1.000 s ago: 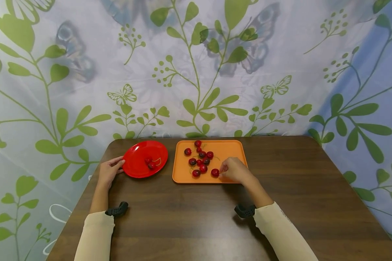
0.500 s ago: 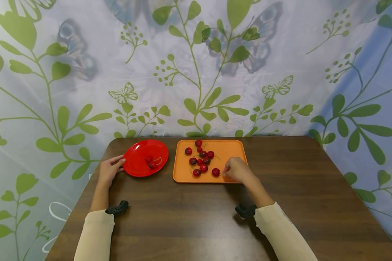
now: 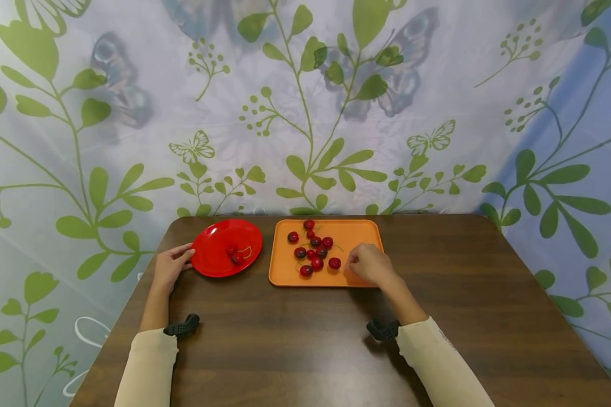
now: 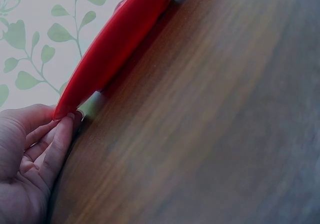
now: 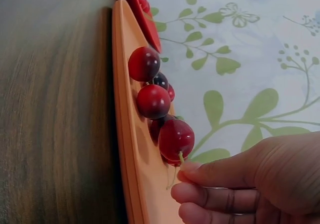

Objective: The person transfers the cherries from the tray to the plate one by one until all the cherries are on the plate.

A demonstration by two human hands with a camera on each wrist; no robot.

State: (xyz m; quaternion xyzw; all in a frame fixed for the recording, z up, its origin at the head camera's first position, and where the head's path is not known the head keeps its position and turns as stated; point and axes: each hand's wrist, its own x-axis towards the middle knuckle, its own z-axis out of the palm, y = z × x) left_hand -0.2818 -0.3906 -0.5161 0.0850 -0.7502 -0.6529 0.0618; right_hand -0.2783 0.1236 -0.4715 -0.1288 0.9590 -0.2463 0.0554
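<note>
Pinching a thin green stem (image 5: 181, 157) between fingers (image 5: 197, 170) nearly together, the right hand (image 3: 369, 264) seems just to have raised one glossy dark-red round cherry (image 3: 334, 263) above the rectangular orange plastic-looking tray (image 3: 358, 237), leaving, I count, ten others (image 3: 322, 252) there, while left of the tray the left hand (image 3: 169, 265) pinches one round red plate (image 3: 209, 257) bearing two more cherries (image 3: 236, 258).

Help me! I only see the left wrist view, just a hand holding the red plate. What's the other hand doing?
Observer: The right hand pinches the stem of a cherry.
Operator: Cool! What's under that cherry?
Observer: An orange tray.
Operator: And what's on my plate? I only see it from the side.
Observer: In the head view, two cherries lie on the plate.
</note>
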